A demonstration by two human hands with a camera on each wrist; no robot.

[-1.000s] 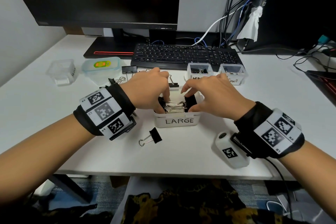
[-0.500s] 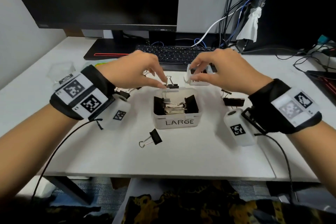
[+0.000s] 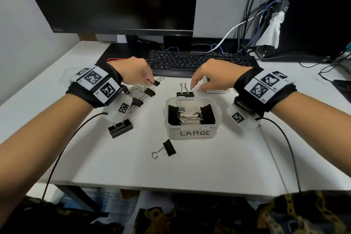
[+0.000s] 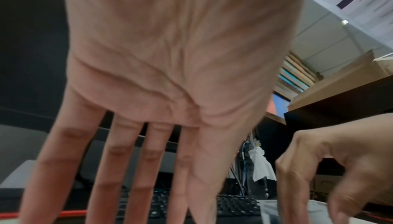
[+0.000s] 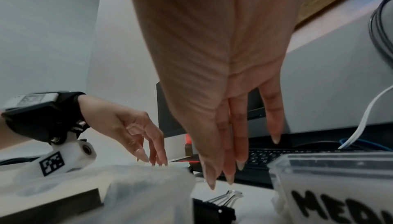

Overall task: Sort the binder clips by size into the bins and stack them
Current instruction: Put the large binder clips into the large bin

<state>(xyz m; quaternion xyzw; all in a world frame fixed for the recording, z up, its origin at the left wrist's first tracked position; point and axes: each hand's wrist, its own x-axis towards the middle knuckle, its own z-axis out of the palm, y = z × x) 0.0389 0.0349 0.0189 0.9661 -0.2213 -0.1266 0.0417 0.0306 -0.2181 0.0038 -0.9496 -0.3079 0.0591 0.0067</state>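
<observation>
The LARGE bin [image 3: 191,133] stands mid-table with large black binder clips [image 3: 190,117] lying in it. Behind it one clip [image 3: 184,92] stands upright. My left hand [image 3: 151,81] reaches down at the back left, its straight fingers [image 4: 127,168] spread and its tips at a small clip [image 3: 157,82]. My right hand [image 3: 193,87] hovers behind the bin with straight fingers [image 5: 225,165] pointing down over the upright clip [image 5: 214,209], holding nothing. The bin marked MED [image 5: 331,192] sits beside that hand and is mostly hidden in the head view.
Loose clips lie left of the bin [image 3: 120,129] [image 3: 149,91] [image 3: 137,102] and in front of it [image 3: 164,150]. A keyboard [image 3: 191,61] and a monitor [image 3: 117,0] stand at the back. Cables [image 3: 252,11] hang at the back right.
Both hands came up out of the LARGE bin and went back over the table. The left then moved left from the upright clip to the small clip; the right lowered beside the MED bin.
</observation>
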